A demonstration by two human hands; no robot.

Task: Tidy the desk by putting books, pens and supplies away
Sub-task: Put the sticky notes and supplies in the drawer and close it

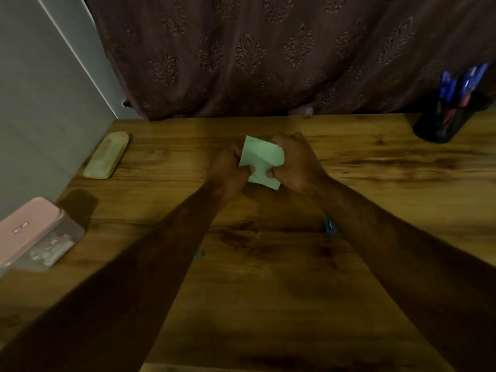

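Head view: a crumpled pale green paper (261, 159) is over the middle of the surface (268, 291), gripped by left hand (228, 170) and right hand (295, 165), the fingers (287, 139) of both curled round it. Pens stand in the dark holder (440, 122) far right, and a green case (107, 155) and pink box (35, 234) lie by the wall. Left to do, I'd judge: this paper and a small blue bit (330, 226).

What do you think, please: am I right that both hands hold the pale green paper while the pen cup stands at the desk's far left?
Not quite: the head view shows the pen cup at the desk's far right. The left hand and right hand both hold the pale green paper.
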